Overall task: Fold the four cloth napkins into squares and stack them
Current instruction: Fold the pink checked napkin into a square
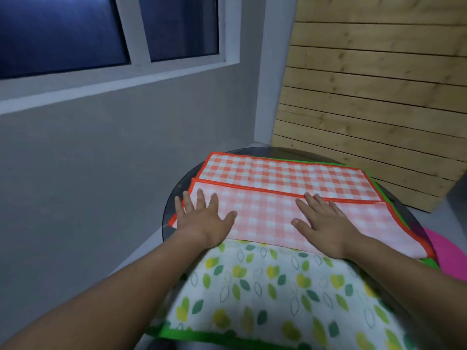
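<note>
With both hands, left [202, 218] and right [326, 226], pressing flat, fingers straight, on the half-folded orange-checked cloth napkin [278, 198], the first fold is being creased; next comes the crosswise fold.

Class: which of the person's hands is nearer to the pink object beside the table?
Right. The right hand lies flat on the red checked napkin, toward the pink object at its right; the left hand rests on the napkin's opposite, left end, farther away.

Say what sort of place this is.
Probably a corner of a home room: a small round glass table by a grey wall with a window, a wooden slat panel behind, cloth napkins on the table.
</note>
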